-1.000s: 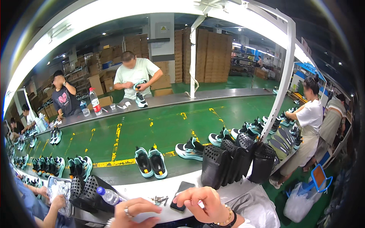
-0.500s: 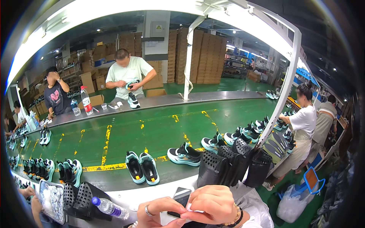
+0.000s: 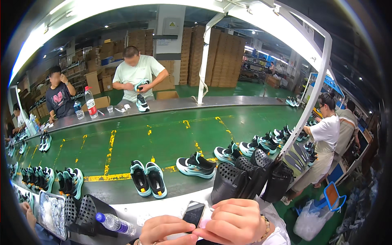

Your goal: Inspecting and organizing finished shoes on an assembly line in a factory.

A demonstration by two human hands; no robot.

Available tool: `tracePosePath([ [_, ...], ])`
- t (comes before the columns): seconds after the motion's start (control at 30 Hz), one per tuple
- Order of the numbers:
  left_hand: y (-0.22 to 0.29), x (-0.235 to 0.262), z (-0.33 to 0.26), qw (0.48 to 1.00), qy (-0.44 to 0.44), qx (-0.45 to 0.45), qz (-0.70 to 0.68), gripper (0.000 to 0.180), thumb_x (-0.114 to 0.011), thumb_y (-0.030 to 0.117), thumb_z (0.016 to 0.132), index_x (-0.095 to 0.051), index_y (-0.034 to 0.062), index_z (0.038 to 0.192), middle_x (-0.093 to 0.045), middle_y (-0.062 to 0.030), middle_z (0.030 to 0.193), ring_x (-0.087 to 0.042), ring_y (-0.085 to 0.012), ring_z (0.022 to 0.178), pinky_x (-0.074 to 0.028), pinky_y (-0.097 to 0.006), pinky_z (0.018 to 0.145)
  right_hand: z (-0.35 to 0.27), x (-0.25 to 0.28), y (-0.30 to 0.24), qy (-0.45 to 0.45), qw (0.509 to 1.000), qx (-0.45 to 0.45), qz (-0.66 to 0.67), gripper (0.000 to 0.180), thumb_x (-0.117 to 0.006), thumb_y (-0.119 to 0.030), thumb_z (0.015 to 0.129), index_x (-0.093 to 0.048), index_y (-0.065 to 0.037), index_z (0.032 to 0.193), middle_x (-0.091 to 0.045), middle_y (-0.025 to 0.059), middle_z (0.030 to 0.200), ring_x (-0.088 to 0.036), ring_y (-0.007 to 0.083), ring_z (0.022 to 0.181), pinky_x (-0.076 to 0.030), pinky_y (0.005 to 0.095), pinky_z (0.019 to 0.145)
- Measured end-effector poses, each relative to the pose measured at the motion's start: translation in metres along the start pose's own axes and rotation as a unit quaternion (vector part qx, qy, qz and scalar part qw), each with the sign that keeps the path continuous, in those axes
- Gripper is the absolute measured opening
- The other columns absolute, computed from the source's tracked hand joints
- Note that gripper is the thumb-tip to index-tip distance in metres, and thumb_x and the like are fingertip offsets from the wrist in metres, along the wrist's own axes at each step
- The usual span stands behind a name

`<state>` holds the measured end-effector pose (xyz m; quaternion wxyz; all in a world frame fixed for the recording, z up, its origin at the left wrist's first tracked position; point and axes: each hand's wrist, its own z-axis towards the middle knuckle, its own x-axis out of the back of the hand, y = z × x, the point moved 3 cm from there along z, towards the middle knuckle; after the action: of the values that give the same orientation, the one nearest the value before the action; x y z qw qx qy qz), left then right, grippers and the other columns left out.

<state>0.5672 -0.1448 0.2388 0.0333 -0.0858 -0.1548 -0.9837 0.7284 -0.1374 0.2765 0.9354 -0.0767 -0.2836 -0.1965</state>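
A wide green conveyor belt (image 3: pixel 163 134) fills the middle, yellow marks running across it, and pairs of black-and-teal sneakers ride it: one pair (image 3: pixel 148 178) near centre, a single shoe (image 3: pixel 196 165) just right of it, more strung out to the right and left. Far back, tall stacks of brown cartons (image 3: pixel 216 57) wall the hall, with a small yellow triangular warning sign (image 3: pixel 172 24) on a pale box high on the pillar. On the far ledge stands a clear bottle with a red label (image 3: pixel 90 103).

Down at the near edge, black perforated shoe moulds (image 3: pixel 245 179) sit right of centre, and a clear water bottle with a blue cap (image 3: pixel 112 223) lies to the left. The left hand (image 3: pixel 166 230) curls loosely, fingertips meeting the right's. The right hand (image 3: pixel 236 222) is bent over, pinching something small and pinkish between fingertips; what it is, I cannot tell. A dark phone (image 3: pixel 193 212) lies flat on the white ledge, just behind both hands and touching neither clearly. Best handled with a light pinch, low over the ledge, so the small piece does not slip.
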Motion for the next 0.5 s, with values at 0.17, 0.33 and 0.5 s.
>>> tracePosePath([
  [0.17, 0.002, -0.001, 0.001, 0.999, -0.021, -0.037, 0.024, 0.03, -0.071, -0.006, 0.066, -0.059, 0.0052, 0.09, -0.062, -0.0143, 0.081, -0.06, -0.024, 0.059, -0.048, -0.031, 0.049, 0.002, 0.004, -0.006, 0.024, 0.995, 0.079, -0.058, 0.018, -0.069, -0.011, 0.077, -0.053, -0.007, 0.07, -0.049, 0.0009, 0.059, -0.052, 0.0136, 0.052, -0.046, 0.0258, 0.051],
  [0.33, 0.002, -0.002, -0.001, 0.999, -0.015, -0.041, 0.017, 0.031, -0.073, -0.006, 0.064, -0.059, 0.006, 0.089, -0.062, -0.0139, 0.081, -0.059, -0.024, 0.058, -0.048, -0.031, 0.048, 0.001, 0.003, -0.008, 0.056, 0.991, 0.091, -0.079, 0.024, -0.074, -0.017, 0.069, -0.053, -0.008, 0.062, -0.048, 0.0013, 0.057, -0.054, 0.0169, 0.053, -0.049, 0.0274, 0.054],
  [0.5, 0.001, -0.006, -0.005, 0.998, -0.024, -0.054, 0.029, 0.031, -0.073, -0.003, 0.063, -0.06, 0.005, 0.091, -0.062, -0.0124, 0.081, -0.06, -0.0241, 0.061, -0.048, -0.031, 0.05, -0.006, 0.007, -0.007, 0.027, 0.995, 0.058, -0.075, 0.023, -0.072, -0.018, 0.071, -0.052, -0.009, 0.062, -0.048, 0.0, 0.057, -0.054, 0.0147, 0.053, -0.05, 0.027, 0.057],
])
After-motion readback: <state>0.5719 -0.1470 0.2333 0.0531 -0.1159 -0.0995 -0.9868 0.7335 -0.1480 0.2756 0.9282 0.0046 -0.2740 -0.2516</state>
